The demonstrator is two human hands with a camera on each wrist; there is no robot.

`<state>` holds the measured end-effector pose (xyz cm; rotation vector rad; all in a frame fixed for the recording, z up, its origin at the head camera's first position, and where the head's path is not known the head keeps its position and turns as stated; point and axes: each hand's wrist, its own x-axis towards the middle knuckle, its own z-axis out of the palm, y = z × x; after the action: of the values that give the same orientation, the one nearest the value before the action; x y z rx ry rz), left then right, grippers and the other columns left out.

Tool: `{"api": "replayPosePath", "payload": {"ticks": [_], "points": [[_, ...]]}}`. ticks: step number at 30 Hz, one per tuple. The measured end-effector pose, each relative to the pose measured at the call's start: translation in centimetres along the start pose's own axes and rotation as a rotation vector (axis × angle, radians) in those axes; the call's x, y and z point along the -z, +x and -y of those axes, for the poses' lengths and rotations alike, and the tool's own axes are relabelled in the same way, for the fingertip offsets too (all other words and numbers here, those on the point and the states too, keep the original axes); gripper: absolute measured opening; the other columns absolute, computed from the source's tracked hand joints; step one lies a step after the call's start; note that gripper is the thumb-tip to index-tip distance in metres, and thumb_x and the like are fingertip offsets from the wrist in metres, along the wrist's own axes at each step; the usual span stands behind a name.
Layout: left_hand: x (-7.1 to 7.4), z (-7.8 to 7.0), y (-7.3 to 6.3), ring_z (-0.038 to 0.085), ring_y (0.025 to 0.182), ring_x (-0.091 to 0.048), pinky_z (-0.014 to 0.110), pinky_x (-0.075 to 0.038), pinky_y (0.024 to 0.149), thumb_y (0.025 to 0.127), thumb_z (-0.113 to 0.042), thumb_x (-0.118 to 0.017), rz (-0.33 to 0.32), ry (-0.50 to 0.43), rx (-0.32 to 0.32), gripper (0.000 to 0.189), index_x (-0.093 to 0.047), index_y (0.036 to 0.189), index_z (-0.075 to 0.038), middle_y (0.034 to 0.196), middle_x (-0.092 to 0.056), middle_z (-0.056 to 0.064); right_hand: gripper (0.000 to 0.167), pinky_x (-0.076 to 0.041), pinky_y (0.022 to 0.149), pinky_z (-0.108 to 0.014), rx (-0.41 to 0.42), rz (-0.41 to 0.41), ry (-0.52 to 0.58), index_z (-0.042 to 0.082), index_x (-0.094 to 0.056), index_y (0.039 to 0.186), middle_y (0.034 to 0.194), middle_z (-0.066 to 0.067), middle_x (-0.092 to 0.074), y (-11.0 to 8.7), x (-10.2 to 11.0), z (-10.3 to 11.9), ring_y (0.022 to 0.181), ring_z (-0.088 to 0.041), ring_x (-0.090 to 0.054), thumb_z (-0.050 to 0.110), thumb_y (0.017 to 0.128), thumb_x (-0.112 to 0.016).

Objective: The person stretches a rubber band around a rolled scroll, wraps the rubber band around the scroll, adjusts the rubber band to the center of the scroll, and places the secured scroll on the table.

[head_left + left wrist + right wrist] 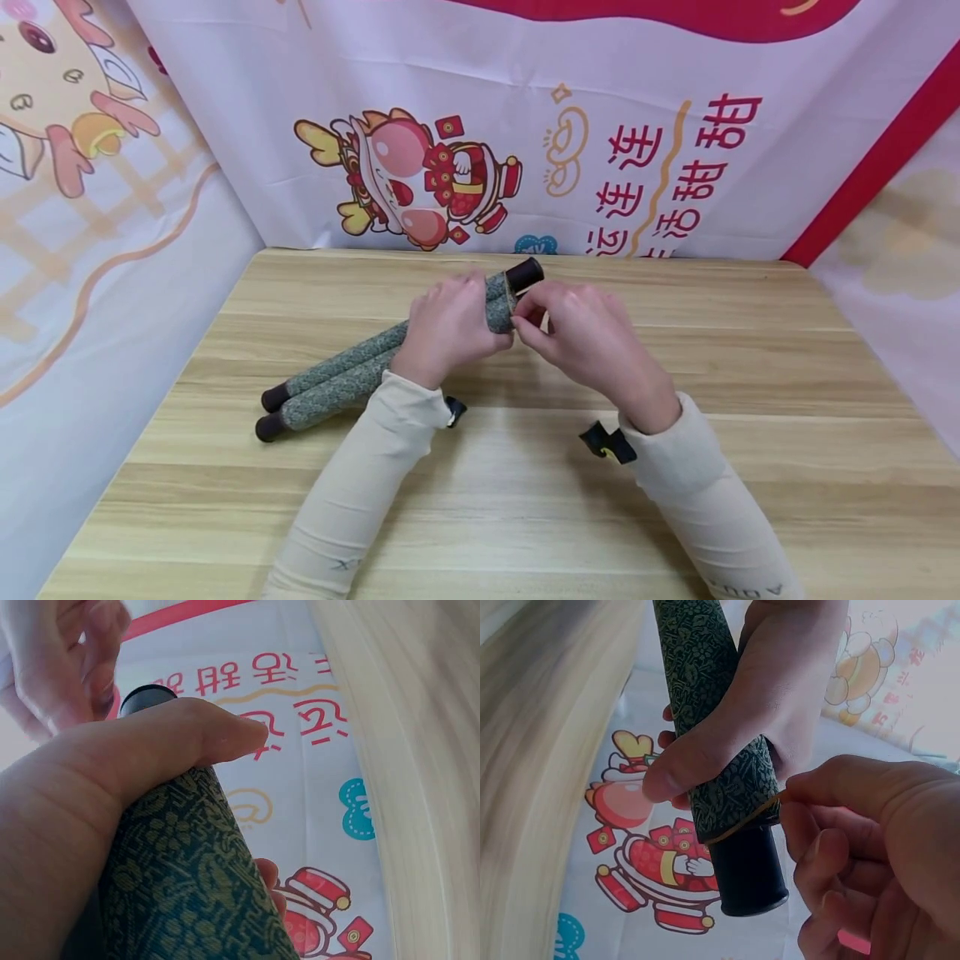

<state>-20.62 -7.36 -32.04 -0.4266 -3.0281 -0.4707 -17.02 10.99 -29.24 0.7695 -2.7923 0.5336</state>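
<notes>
Two rolled scrolls, a near one and a far one, lie side by side at a slant over the table. Both have green patterned cloth and dark end knobs. My left hand grips the rolls close to their upper right end, its thumb laid across the patterned cloth. A thin yellowish rubber band runs slantwise round the cloth beside the black knob. Between thumb and forefinger, my right hand pinches this band and draws it out to one side. Its other fingers are curled.
The wooden table reaches back to a white printed cloth with red lettering and cartoon figures. More printed cloth hangs at the left and right sides. Small black devices sit at both sleeve cuffs.
</notes>
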Motion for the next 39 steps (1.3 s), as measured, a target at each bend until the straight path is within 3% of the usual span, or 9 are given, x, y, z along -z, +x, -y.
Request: {"api": "replayPosePath", "payload": {"ticks": [8, 13, 20, 23, 28, 32, 36, 39], "points": [[0.5, -0.1, -0.1, 0.027, 0.085, -0.067, 0.05, -0.061, 0.075, 0.078, -0.054, -0.088, -0.029, -0.03, 0.015, 0.07, -0.063, 0.123, -0.007, 0.102, -0.07, 0.01, 0.01, -0.044, 0.055, -0.027, -0.001, 0.012, -0.061, 0.017, -0.081, 0.095, 0.084, 0.003, -0.074, -0.1, -0.2, 0.1, 0.068, -0.013, -0.06, 0.026, 0.095, -0.078], [1.2, 0.5, -0.3, 0.027, 0.085, -0.065, 0.049, -0.059, 0.072, 0.077, -0.051, -0.087, -0.067, -0.08, 0.029, 0.068, -0.062, 0.123, -0.007, 0.098, -0.069, 0.008, 0.012, -0.041, 0.051, -0.027, 0.002, -0.05, -0.129, 0.017, -0.082, 0.092, 0.081, 0.003, -0.074, 0.0, -0.8, -0.3, 0.064, -0.014, -0.059, 0.028, 0.094, -0.078], [1.3, 0.9, -0.3, 0.029, 0.084, -0.066, 0.051, -0.059, 0.069, 0.076, -0.057, -0.087, -0.113, -0.082, 0.044, 0.069, -0.063, 0.118, -0.008, 0.096, -0.07, 0.009, 0.009, -0.046, 0.052, -0.028, 0.101, -0.123, -0.171, 0.019, -0.083, 0.091, 0.078, 0.006, -0.075, 0.1, -2.1, -0.2, 0.063, -0.01, -0.063, 0.027, 0.093, -0.078], [0.9, 0.8, -0.2, 0.029, 0.084, -0.066, 0.051, -0.058, 0.07, 0.076, -0.059, -0.087, -0.101, -0.066, 0.042, 0.07, -0.064, 0.118, -0.008, 0.097, -0.07, 0.009, 0.007, -0.046, 0.051, -0.028, 0.135, -0.148, -0.147, 0.019, -0.083, 0.091, 0.079, 0.007, -0.074, 0.0, -2.2, 0.1, 0.063, -0.01, -0.062, 0.026, 0.092, -0.079], [0.0, 0.1, 0.0, 0.028, 0.076, -0.064, 0.047, -0.056, 0.064, 0.081, -0.043, -0.083, -0.057, -0.017, 0.004, 0.051, -0.066, 0.114, -0.007, 0.09, -0.067, 0.008, 0.007, -0.043, 0.051, -0.027, 0.135, -0.175, -0.081, 0.02, -0.081, 0.087, 0.079, 0.006, -0.072, 0.1, -2.1, 0.2, 0.064, -0.011, -0.06, 0.025, 0.091, -0.078], [-0.7, -0.6, 0.0, 0.028, 0.077, -0.065, 0.048, -0.058, 0.065, 0.085, -0.042, -0.079, -0.044, 0.033, -0.034, 0.045, -0.067, 0.111, -0.007, 0.09, -0.066, 0.007, 0.01, -0.043, 0.052, -0.027, 0.054, -0.213, -0.04, 0.017, -0.077, 0.083, 0.074, 0.004, -0.07, 0.2, -2.1, 0.1, 0.062, -0.012, -0.058, 0.025, 0.089, -0.077], [-1.6, -1.5, -0.2, 0.029, 0.081, -0.069, 0.051, -0.06, 0.068, 0.082, -0.053, -0.082, -0.052, 0.066, -0.069, 0.054, -0.066, 0.109, -0.009, 0.094, -0.069, 0.008, 0.013, -0.039, 0.048, -0.028, -0.1, -0.243, -0.001, 0.015, -0.076, 0.081, 0.069, 0.002, -0.067, 0.2, -2.0, -0.1, 0.057, -0.015, -0.055, 0.025, 0.089, -0.075], [-2.3, -2.0, -0.4, 0.029, 0.083, -0.07, 0.05, -0.061, 0.069, 0.081, -0.054, -0.084, -0.033, 0.055, -0.1, 0.056, -0.066, 0.109, -0.01, 0.096, -0.071, 0.008, 0.016, -0.039, 0.05, -0.03, -0.22, -0.212, 0.022, 0.014, -0.077, 0.082, 0.069, 0.0, -0.068, 0.4, -2.0, -0.4, 0.059, -0.018, -0.058, 0.026, 0.09, -0.071]]}}
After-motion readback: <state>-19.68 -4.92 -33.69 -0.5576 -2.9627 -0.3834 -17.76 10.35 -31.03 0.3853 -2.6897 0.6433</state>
